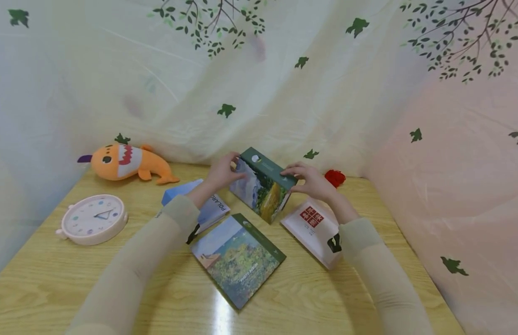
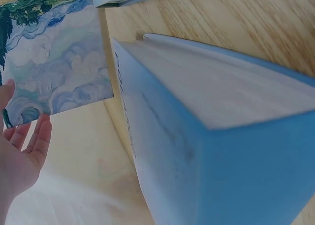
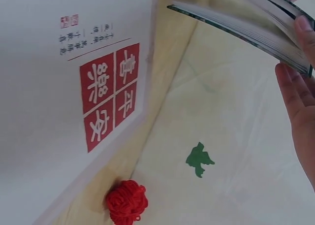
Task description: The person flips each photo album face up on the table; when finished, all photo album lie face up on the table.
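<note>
Both hands hold a green-spined book with a painted landscape cover (image 1: 259,186), tilted near the table's back edge. The left hand (image 1: 223,173) grips its upper left corner; in the left wrist view that hand (image 2: 22,153) has its thumb on the cover (image 2: 64,57) and its fingers at the edge. At the upper right end of the spine, the right hand (image 1: 311,180) pinches the book. In the right wrist view the right hand (image 3: 300,92) has thumb and fingers on either side of the book (image 3: 241,25), whose page edges show.
A photo album (image 1: 240,260) lies in front. Left of it stands a blue book (image 1: 206,207); a pale book with red squares (image 1: 311,232) stands at the right. Red yarn (image 1: 335,177), an orange plush shark (image 1: 129,163) and a pink clock (image 1: 93,219) are farther out.
</note>
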The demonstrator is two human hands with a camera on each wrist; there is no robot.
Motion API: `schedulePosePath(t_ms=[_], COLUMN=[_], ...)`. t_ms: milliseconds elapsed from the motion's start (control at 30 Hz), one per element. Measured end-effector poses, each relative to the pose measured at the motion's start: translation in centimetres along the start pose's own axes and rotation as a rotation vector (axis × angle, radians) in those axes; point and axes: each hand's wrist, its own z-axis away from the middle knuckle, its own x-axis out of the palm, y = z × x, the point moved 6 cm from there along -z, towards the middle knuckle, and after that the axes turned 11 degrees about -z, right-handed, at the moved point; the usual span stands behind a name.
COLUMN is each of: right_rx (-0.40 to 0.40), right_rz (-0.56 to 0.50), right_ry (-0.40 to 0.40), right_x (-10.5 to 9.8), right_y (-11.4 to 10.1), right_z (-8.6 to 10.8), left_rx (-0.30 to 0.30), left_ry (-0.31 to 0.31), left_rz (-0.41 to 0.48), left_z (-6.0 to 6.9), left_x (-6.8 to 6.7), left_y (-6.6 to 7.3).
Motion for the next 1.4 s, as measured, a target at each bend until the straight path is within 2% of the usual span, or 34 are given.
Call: schedulePosePath(t_ms=[300,533,767,967,1200,1400], right_rx=[-0.128,-0.166,-0.139,-0.052,-0.059,-0.066], right_rz=[0.094,0.090,0.002,-0.082,-0.136,-0.137], right_ry=[0.038,0.032,0.026,0.012,0.006,0.006], right_x=[-0.5,0.5,1.6,2.2,3.6,4.4], right_y=[-1.8,-2.0,-2.3,-1.8,-1.3,-1.1], right_z=[-0.1,0.0,-0.3,0.0,0.4,0.5], left_rx=[-0.054,-0.069,-0.083,-0.084,-0.048,-0.068], left_ry=[0.094,0.111,0.120,0.117,0.129,0.126], left_rz=[0.221,0.288,0.303,0.307,0.175,0.121], left_z=[0.0,0.3,0.5,0.5,1.0,1.4], left_x=[-0.4,0.0,0.2,0.2,-0.8,-1.3], left_y=[-0.3,-0.8,-1.4,-2.1,-2.1,-2.5])
